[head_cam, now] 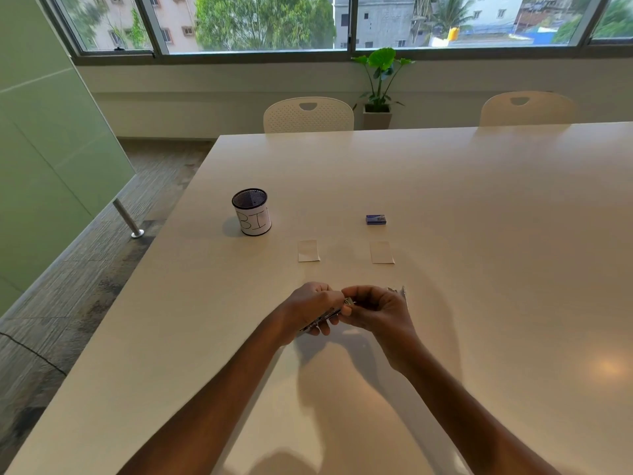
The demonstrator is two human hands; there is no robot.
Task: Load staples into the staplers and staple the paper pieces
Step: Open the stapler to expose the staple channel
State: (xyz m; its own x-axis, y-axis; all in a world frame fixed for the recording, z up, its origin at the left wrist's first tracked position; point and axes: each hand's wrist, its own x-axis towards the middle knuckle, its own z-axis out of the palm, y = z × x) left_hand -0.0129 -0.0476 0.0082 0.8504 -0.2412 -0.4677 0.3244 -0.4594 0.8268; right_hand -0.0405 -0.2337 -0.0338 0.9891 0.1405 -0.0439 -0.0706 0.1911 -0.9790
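Now left hand (313,305) grips stapler (322,318); right hand (375,308) pinches its front end, hands touching.

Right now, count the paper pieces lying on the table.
2. One paper piece lies just right of the cup; the other lies below the blue box. The hands might hide more.

The mesh pen cup (252,211) near the table's (479,200) left edge is wearing a white paper label showing handwritten letters "BI"; the small blue box's (375,219) print is unreadable.
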